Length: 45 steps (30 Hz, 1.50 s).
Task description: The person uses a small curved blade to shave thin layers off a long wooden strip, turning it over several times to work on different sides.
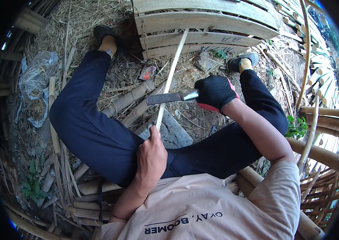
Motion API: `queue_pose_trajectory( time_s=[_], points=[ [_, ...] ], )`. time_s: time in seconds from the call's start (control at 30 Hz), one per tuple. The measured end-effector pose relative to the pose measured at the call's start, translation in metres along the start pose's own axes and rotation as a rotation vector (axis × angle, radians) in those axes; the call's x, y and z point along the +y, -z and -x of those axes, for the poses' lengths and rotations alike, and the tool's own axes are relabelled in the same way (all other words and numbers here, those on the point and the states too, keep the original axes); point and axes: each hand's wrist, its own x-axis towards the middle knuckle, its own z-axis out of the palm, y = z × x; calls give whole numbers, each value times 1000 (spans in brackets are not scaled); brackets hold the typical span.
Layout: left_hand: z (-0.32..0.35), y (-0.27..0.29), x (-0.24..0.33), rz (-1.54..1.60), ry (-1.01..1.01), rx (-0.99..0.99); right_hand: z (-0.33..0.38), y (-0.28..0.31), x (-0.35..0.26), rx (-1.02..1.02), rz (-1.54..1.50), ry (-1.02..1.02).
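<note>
Here, my bare left hand (151, 154) closes round the near end of a long pale bamboo strip (171, 74). My gloved right hand (216, 93) grips a flat steel knife (169, 97), blade across the strip's middle; I judge the upper length still unworked.

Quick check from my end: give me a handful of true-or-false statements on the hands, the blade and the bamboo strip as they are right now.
1. The right hand wears a black glove and grips the knife. True.
2. The left hand is gloved too. False: it is bare.
3. The left hand holds the near end of the bamboo strip. True.
4. The knife blade lies across the strip. True.
5. The strip's far end rests on a metal table. False: it reaches the wooden pallet.
6. The person is standing. False: they sit with both legs spread over the straw-covered ground.
</note>
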Motion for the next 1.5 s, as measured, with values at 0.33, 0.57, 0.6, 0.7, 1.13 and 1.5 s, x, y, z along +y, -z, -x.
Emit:
queue_pose_trajectory(
  time_s=[0.33,0.57,0.6,0.7,1.13,1.5],
  points=[
    [4,-2,-2,98,51,-15,-18,11,44,181,44,-184],
    [2,-4,-4,97,20,10,-14,11,65,171,-35,-198],
    [2,-2,-3,91,29,4,-11,10,55,121,-83,-155],
    [1,-5,-6,106,31,7,3,13,15,25,-88,26],
    [-3,-1,-4,31,-37,46,-20,3,21,76,44,-35],
    [2,-4,-5,75,6,54,-32,7,61,181,90,-210]
  ],
)
